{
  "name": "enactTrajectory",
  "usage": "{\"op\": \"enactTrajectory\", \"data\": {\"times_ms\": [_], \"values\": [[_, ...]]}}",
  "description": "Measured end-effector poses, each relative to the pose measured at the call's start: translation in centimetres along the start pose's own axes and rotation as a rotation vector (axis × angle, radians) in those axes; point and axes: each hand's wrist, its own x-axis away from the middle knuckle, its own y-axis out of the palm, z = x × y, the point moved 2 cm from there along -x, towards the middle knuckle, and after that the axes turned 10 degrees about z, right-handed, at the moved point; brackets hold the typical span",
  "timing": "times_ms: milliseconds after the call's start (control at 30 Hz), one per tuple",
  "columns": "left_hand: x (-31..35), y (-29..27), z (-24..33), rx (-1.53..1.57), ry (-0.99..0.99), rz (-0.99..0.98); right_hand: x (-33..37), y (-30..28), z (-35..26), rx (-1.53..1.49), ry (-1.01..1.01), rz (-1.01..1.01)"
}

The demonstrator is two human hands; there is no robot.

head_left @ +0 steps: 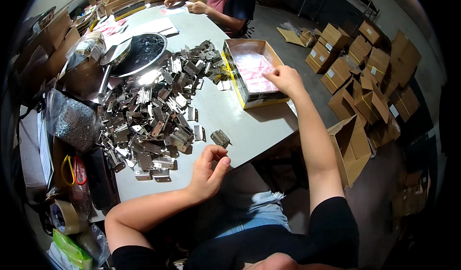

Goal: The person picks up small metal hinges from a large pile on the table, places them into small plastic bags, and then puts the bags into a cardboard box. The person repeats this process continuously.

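Observation:
My right hand (287,80) reaches over the near right side of an open cardboard box (266,98) with yellow edging. Its fingers are bent together in a pinch at the pink-and-white plastic packets (252,70) inside; what lies between the fingertips is too small to make out. Close to the table's front edge is my left hand (210,174), empty, with loosely curled fingers and the thumb apart. Just beyond it lies a small stack of metal brackets (220,138). A large heap of similar bent metal brackets (156,116) spreads across the table to the left.
A round metal pan (164,49) with dark contents stands behind the heap. At left are a bag of small metal parts (72,121), scissors (79,170) and a tape roll (65,217). Another person (230,6) works across the table. Cardboard boxes (336,75) cover the floor at right.

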Motion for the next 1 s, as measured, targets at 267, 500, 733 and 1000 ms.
{"op": "enactTrajectory", "data": {"times_ms": [267,500,733,1000], "values": [[-0.2,0.2,0.8,-0.026,0.036,-0.035,-1.6,2.2,1.1,-0.372,-0.025,0.003],[-0.4,0.5,1.6,0.084,-0.002,-0.1,11.2,-3.6,-3.7,-1.017,-0.117,-0.201],[1.2,1.7,0.7,0.625,-0.468,-0.325,22.4,-1.1,-4.9,-1.355,-0.185,-0.264],[1.0,1.4,-0.2,0.631,-0.505,-0.303,24.6,-0.3,-3.2,-1.548,0.104,-0.374]]}}
